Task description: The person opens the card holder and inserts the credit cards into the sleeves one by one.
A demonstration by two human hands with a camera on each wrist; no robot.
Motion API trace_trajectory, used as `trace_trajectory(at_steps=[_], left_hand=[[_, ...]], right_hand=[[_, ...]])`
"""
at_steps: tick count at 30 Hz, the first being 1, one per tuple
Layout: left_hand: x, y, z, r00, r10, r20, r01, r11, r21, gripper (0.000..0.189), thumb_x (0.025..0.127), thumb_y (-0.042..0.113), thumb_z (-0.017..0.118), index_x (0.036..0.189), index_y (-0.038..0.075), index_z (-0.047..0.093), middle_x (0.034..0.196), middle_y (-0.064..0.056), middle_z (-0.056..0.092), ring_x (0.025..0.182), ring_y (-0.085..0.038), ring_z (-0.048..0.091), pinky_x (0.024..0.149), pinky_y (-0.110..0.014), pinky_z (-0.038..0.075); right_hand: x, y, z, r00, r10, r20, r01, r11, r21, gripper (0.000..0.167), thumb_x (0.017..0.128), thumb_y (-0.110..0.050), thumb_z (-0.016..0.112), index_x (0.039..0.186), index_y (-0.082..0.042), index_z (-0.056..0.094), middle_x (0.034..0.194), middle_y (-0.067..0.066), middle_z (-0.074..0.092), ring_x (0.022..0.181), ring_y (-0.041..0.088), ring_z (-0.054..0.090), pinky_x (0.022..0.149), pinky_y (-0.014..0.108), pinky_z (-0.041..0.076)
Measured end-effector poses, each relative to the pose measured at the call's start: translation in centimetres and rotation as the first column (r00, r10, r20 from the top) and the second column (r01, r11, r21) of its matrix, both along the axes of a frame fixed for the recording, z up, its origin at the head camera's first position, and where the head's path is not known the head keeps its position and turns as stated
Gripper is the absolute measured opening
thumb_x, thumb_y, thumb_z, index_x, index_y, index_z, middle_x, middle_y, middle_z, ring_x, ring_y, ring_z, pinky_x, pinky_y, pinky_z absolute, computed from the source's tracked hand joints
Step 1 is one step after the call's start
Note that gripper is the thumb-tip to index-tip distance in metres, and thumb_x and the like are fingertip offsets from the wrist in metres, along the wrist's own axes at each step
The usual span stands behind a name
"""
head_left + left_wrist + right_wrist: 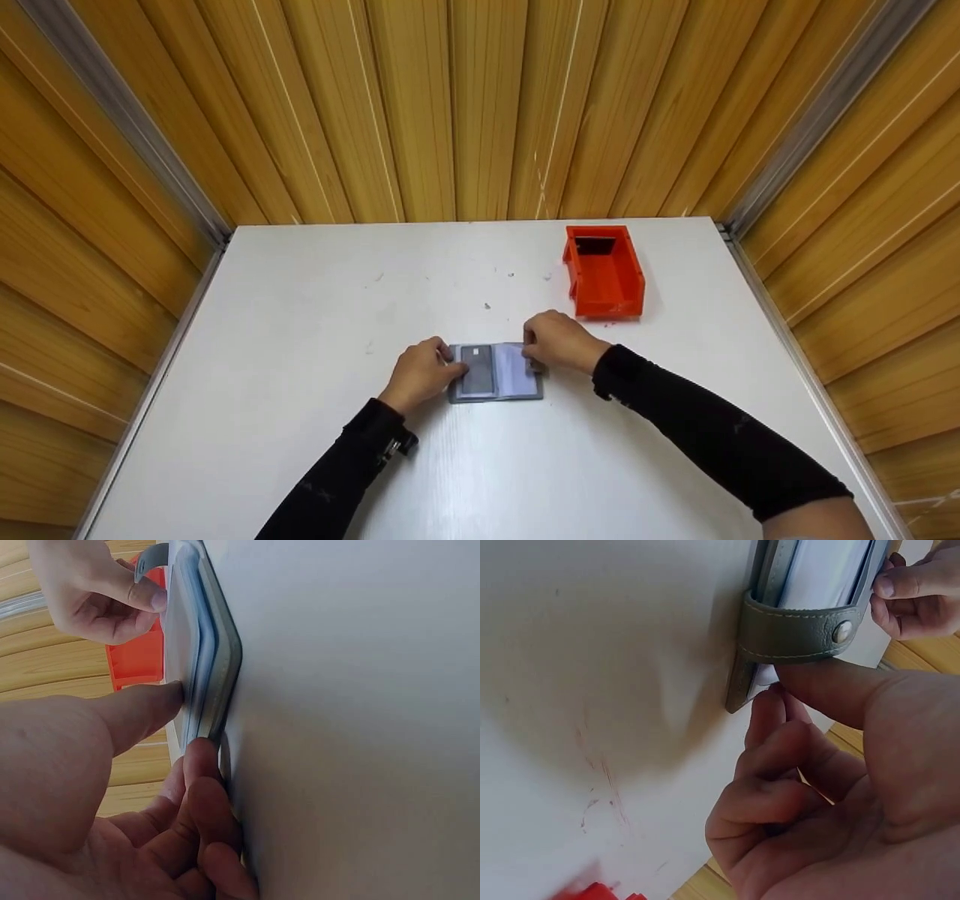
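Observation:
A grey card holder [517, 382] with clear sleeves lies spread open on the white table. A dark card [477, 371] shows in its left sleeve. My left hand [421, 373] pinches the left edge, thumb on the sleeves and fingers against the cover's edge. At the opposite edge my right hand [561, 343] pinches the holder, its thumb beside the strap. In the right wrist view this grey stitched strap [795, 631] with a metal snap [843, 631] crosses the sleeves near the holder's end. The fingertips under the edge are partly hidden.
A red plastic bin [611, 309] stands at the back right, beyond my right hand. Small specks and marks dot the table [315, 315]. Wood-patterned walls [480, 112] rise behind the table and on both sides.

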State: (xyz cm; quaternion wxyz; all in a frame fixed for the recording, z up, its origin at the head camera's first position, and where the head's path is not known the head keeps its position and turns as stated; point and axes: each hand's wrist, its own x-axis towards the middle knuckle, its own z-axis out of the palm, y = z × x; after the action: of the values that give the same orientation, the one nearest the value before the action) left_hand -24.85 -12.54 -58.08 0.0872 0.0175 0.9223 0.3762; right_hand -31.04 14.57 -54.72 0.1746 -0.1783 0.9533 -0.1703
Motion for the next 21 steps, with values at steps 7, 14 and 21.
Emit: trace_trajectory(at_steps=[7, 14, 21], left_hand=[[-0.2, 0.0, -0.14, 1.0, -0.015, -0.021, 0.015, 1.0, -0.005, 0.029, 0.093, 0.034, 0.085, 0.1, 0.01, 0.07, 0.081, -0.001, 0.067, 0.073, -0.017, 0.058, 0.067, -0.031, 0.045], [-0.18, -0.01, -0.12, 0.999, -0.018, -0.033, 0.018, 1.0, -0.002, 0.029, 0.093, 0.035, 0.084, 0.098, 0.011, 0.069, 0.078, 0.0, 0.066, 0.07, -0.016, 0.057, 0.066, -0.031, 0.045], [-0.24, -0.13, -0.19, 0.999, -0.025, -0.028, 0.026, 0.999, 0.019, 0.028, 0.092, 0.033, 0.084, 0.097, 0.01, 0.069, 0.079, -0.003, 0.069, 0.07, -0.018, 0.061, 0.066, -0.032, 0.048]], right_hand=[[-0.37, 0.43, -0.04, 0.999, -0.027, 0.042, 0.027, 1.0, -0.014, 0.016, 0.101, -0.022, 0.075, 0.088, -0.014, 0.079, 0.084, 0.003, 0.07, 0.092, 0.023, 0.061, 0.084, 0.037, 0.049], [-0.36, 0.15, 0.46, 0.997, -0.051, 0.061, 0.051, 0.999, 0.013, 0.016, 0.101, -0.026, 0.075, 0.091, -0.014, 0.078, 0.088, 0.005, 0.067, 0.094, 0.025, 0.06, 0.082, 0.037, 0.049], [-0.3, -0.13, 0.77, 0.999, -0.032, 0.004, 0.032, 0.999, -0.037, 0.019, 0.1, -0.027, 0.074, 0.087, -0.013, 0.077, 0.081, 0.003, 0.067, 0.083, 0.022, 0.062, 0.073, 0.033, 0.049]])
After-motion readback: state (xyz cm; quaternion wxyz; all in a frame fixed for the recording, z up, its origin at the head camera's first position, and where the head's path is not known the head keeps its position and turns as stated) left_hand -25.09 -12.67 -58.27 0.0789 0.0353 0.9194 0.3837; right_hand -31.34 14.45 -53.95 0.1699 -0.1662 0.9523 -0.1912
